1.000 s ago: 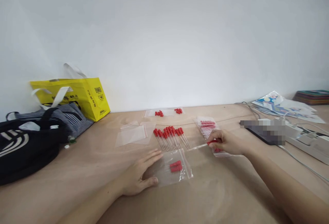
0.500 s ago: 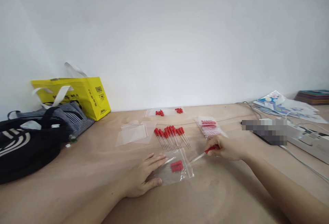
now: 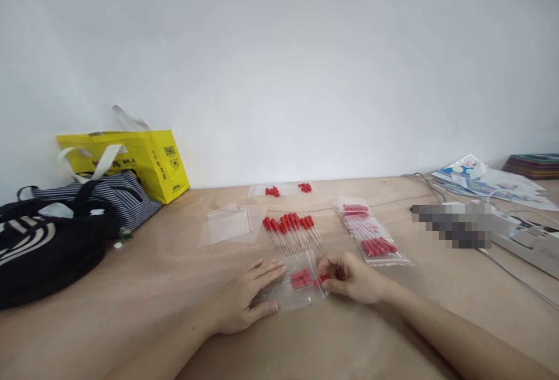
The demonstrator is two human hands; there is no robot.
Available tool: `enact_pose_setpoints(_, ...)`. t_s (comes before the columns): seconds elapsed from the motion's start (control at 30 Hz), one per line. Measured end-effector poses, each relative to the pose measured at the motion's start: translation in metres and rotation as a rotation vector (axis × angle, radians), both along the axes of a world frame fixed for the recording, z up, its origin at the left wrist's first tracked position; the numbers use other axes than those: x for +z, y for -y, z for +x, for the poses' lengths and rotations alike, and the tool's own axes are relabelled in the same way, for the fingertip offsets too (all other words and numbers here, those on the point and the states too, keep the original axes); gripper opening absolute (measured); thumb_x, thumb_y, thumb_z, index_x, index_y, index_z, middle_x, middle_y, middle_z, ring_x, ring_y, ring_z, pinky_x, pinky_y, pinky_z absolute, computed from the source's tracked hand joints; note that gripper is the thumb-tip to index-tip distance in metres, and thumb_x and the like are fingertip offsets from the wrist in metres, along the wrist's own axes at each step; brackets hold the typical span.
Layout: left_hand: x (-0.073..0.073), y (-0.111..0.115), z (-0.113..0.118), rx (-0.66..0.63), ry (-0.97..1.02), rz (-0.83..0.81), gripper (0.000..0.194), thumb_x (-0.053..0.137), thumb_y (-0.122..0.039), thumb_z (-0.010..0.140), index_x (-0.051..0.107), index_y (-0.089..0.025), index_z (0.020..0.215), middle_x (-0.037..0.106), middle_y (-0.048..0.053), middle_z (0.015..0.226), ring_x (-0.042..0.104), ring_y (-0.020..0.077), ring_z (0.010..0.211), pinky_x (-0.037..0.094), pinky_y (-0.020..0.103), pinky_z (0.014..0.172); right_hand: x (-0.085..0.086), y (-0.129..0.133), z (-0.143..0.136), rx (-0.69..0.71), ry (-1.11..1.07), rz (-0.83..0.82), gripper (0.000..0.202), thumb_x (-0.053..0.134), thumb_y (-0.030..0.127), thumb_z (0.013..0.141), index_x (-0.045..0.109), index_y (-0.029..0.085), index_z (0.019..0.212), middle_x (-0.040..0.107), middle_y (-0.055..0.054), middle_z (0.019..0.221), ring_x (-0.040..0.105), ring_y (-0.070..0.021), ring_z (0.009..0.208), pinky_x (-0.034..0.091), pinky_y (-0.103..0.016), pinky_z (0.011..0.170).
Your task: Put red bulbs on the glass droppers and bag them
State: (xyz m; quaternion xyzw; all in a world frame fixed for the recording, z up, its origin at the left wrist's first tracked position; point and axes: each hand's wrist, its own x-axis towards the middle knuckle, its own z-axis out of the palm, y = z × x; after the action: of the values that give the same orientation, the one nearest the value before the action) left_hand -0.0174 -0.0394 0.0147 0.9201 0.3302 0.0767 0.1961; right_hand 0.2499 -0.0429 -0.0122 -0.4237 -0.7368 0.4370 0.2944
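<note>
A clear zip bag (image 3: 279,298) lies flat on the table with red-bulbed droppers (image 3: 301,278) inside. My left hand (image 3: 247,298) rests on the bag's left side, fingers spread. At the bag's zip end on the right, my right hand (image 3: 351,278) pinches the red bulb of a dropper (image 3: 322,279); its tube reaches into the bag. Just beyond the bag, several loose droppers (image 3: 290,231) lie in a row, bulbs pointing away from me. Right of them is a filled zip bag (image 3: 371,231) with red bulbs at both ends.
Flat clear bags (image 3: 227,226) lie left of the loose droppers. Another bag of droppers (image 3: 286,190) lies by the wall. A yellow bag (image 3: 163,164), a striped bag (image 3: 126,199) and a black bag (image 3: 56,252) stand left. At right are a power strip (image 3: 524,246), cables and papers (image 3: 484,179).
My right hand has moved left with the dropper, sliding its tube into the bag, and has uncovered the near end of the filled bag. My left hand stays on the bag.
</note>
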Motion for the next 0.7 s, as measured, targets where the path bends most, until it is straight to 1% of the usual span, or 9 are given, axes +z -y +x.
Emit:
enact_pose_setpoints(0.07,0.001,0.001,0.001,0.006,0.003,0.001,0.053,0.043,-0.042,0.082,0.026,-0.029,0.131,0.031,0.003,0.136,0.027,0.0243,0.125,0.018,0.048,0.102,-0.005,0.0,-0.005,0.005,-0.103,-0.043,0.013,0.059,0.022,0.067,0.055,0.016,0.078,0.047,0.005,0.056,0.042,-0.0066,0.051,0.031,-0.018,0.047)
enact_pose_setpoints(0.17,0.0,0.0,0.001,-0.004,0.006,0.0,0.053,0.043,-0.043,0.083,0.026,-0.029,0.131,0.031,0.003,0.136,0.027,0.0238,0.125,0.017,0.048,0.103,-0.006,0.0,-0.01,0.015,-0.223,-0.099,0.017,0.063,0.025,0.065,0.053,0.016,0.076,0.049,0.005,0.058,0.043,-0.0061,0.051,0.033,-0.018,0.048)
enact_pose_setpoints(0.23,-0.001,-0.001,0.0,-0.002,-0.011,-0.005,0.054,0.042,-0.043,0.083,0.025,-0.028,0.132,0.029,0.003,0.137,0.026,0.0239,0.125,0.017,0.048,0.103,-0.003,-0.001,-0.012,0.005,-0.234,-0.127,0.019,0.065,0.027,0.063,0.053,0.016,0.073,0.047,0.006,0.054,0.04,-0.0046,0.046,0.032,-0.017,0.045)
enact_pose_setpoints(0.37,-0.003,-0.001,-0.001,0.023,-0.045,-0.015,0.056,0.041,-0.045,0.082,0.023,-0.027,0.132,0.028,0.003,0.138,0.023,0.0253,0.126,0.018,0.049,0.103,-0.003,-0.005,-0.016,-0.065,-0.181,-0.16,0.02,0.067,0.028,0.06,0.053,0.016,0.069,0.04,0.01,0.044,0.031,-0.0028,0.038,0.024,-0.016,0.037)
enact_pose_setpoints(0.43,-0.004,-0.002,-0.002,0.028,-0.044,-0.012,0.056,0.042,-0.046,0.082,0.023,-0.028,0.132,0.028,0.003,0.138,0.022,0.0263,0.126,0.019,0.05,0.102,-0.006,-0.007,-0.02,-0.107,-0.204,-0.16,0.023,0.069,0.028,0.057,0.051,0.016,0.065,0.043,0.009,0.045,0.034,-0.0032,0.039,0.025,-0.016,0.038)
enact_pose_setpoints(0.57,-0.005,-0.003,-0.002,0.001,-0.016,0.007,0.055,0.042,-0.044,0.082,0.023,-0.03,0.132,0.029,0.003,0.137,0.025,0.0249,0.125,0.018,0.049,0.102,-0.012,-0.009,-0.026,-0.157,-0.279,-0.116,0.03,0.073,0.034,0.051,0.05,0.016,0.057,0.051,0.006,0.05,0.044,-0.0058,0.046,0.033,-0.018,0.045)
enact_pose_setpoints(0.63,-0.005,-0.003,-0.002,-0.011,-0.014,0.013,0.055,0.042,-0.043,0.083,0.022,-0.03,0.132,0.029,0.002,0.137,0.025,0.0239,0.125,0.017,0.048,0.103,-0.014,-0.008,-0.027,-0.149,-0.286,-0.108,0.03,0.072,0.038,0.052,0.053,0.015,0.058,0.054,0.004,0.052,0.047,-0.0074,0.048,0.036,-0.02,0.047)
enact_pose_setpoints(0.7,-0.005,-0.003,-0.001,-0.016,-0.014,0.017,0.055,0.042,-0.043,0.083,0.022,-0.03,0.132,0.029,0.002,0.137,0.026,0.0235,0.125,0.017,0.048,0.103,-0.014,-0.007,-0.026,-0.092,-0.289,-0.127,0.029,0.07,0.04,0.055,0.056,0.015,0.062,0.058,0.002,0.056,0.051,-0.0091,0.052,0.039,-0.021,0.051)
